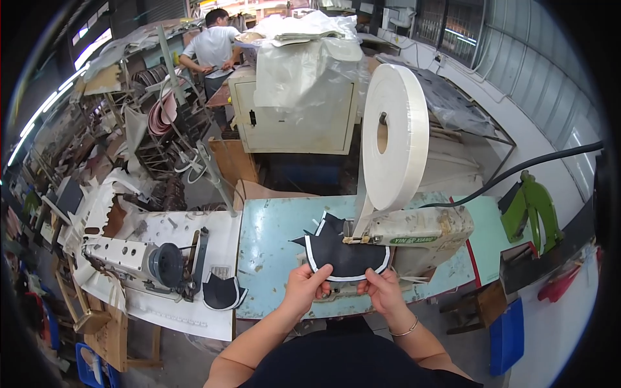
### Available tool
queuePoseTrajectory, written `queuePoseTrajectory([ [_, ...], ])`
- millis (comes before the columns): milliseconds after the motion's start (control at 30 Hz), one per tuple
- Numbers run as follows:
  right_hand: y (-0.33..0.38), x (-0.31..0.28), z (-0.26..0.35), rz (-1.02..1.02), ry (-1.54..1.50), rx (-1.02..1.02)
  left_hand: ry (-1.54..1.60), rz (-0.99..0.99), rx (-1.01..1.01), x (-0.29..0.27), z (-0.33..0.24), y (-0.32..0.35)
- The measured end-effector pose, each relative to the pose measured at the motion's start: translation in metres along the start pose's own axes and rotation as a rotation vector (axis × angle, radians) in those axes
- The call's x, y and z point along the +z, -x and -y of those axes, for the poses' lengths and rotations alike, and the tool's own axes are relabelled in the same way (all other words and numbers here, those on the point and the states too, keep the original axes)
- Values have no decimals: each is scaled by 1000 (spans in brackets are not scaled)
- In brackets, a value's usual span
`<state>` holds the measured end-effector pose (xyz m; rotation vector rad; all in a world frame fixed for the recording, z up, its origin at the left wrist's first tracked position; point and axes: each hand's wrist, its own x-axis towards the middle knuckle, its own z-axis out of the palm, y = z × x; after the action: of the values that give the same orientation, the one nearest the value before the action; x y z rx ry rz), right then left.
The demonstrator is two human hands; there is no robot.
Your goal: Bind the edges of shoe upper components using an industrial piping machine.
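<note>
I hold a black, curved piece of material with a white taped edge [346,255] in front of the sewing machine [420,233]. My left hand [304,288] pinches its lower left edge. My right hand [383,290] grips its lower right edge, with a thin bracelet on that wrist. The piece's top sits at the machine's feed point, where white tape runs down from a big roll of white tape [394,139] mounted above the machine. Another black spiky piece [320,233] lies just behind it on the pale blue table [272,239].
Finished black pieces with white edging [221,292] are stacked on the white table at the left, beside a second sewing machine [139,262]. A cream cabinet covered in plastic sheeting [294,103] stands behind. Another person [213,48] works at the far back. A green device [530,210] stands at the right.
</note>
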<state>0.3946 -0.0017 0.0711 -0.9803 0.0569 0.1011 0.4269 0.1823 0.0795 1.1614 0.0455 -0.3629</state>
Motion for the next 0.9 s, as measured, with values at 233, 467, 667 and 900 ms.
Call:
queuePoseTrajectory([
  [233,-18,11,-4,-24,-50,-8,-82,-8,35,-7,-4,-7],
  [467,2,-1,-14,140,-106,-101,-904,-786,560,-163,51,-29],
  [667,8,-11,-40,110,153,249,-1219,-1256,157,-291,107,23],
  [900,11,-1,-45,159,425,334,-1233,-1169,490,-241,84,25],
])
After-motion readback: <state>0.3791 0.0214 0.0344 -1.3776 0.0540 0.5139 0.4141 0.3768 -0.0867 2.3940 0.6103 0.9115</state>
